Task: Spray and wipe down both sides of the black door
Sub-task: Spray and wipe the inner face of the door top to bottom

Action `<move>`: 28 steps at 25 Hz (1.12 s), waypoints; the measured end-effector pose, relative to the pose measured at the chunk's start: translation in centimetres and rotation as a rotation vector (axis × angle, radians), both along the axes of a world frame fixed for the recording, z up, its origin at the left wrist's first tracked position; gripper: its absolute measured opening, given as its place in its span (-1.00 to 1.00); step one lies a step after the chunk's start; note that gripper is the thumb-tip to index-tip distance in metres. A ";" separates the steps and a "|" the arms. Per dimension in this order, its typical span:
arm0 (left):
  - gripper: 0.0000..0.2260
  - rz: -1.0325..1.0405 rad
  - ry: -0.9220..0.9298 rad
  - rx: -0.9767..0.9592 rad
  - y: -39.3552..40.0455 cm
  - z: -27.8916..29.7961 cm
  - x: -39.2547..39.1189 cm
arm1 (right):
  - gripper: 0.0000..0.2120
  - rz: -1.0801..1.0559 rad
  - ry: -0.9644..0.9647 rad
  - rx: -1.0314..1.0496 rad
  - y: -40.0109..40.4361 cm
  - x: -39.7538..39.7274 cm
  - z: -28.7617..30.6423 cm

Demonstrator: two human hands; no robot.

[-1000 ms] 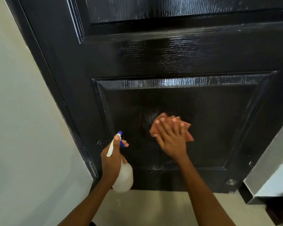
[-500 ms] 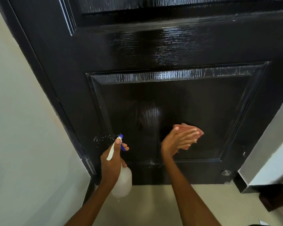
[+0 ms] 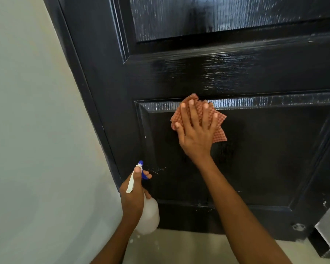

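The black door (image 3: 227,73) fills most of the view, its glossy face rising upright from the floor (image 3: 189,248) with a pale wall (image 3: 36,130) to its left. Its long axis runs up and down; a recessed lower panel sits below a broad cross rail, and wet streaks shine along the rail and the panel's top edge.

The right hand (image 3: 195,130) lies flat on an orange checked cloth (image 3: 217,126), fingers straight and spread, pointing up the door, pressing the cloth against the upper left part of the lower panel. The cloth's top edge reaches the panel's moulding, and its right corners stick out past the fingers.

The left hand (image 3: 133,195) is wrapped round the neck of a white spray bottle (image 3: 149,214), lower and to the left, near the door's left edge. The bottle stands roughly upright, its round body below the hand and its blue nozzle (image 3: 140,164) pointing forward at the door. The index finger lies along the top of the spray head. Small droplets speckle the door just right of the nozzle.

A small round metal fitting (image 3: 298,226) sits low on the door at the right.
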State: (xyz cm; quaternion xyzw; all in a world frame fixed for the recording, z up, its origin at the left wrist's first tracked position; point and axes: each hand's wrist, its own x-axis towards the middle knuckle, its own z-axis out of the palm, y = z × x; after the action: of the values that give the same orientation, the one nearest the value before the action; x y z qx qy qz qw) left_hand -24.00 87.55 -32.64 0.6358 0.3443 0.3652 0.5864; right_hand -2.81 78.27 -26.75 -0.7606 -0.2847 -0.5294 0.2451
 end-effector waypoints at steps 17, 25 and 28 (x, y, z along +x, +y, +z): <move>-0.41 0.003 0.013 -0.115 0.9 -5.9 -2.0 | -0.32 0.238 -0.125 -0.710 0.4 -1.4 -9.5; -0.37 0.035 -0.048 -0.243 3.9 -7.5 -1.6 | -0.37 0.143 -0.168 -0.515 3.2 -1.9 -8.5; -0.45 0.019 -0.096 -0.255 4.7 -7.9 -1.9 | -0.36 0.134 -0.201 -0.542 4.4 -2.1 -10.0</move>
State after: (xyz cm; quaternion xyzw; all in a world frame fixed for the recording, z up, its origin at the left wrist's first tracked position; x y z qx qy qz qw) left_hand -25.88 92.27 -40.49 0.5345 0.3655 0.3542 0.6747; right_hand -4.91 82.71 -36.75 -0.7218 -0.4880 -0.4894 0.0380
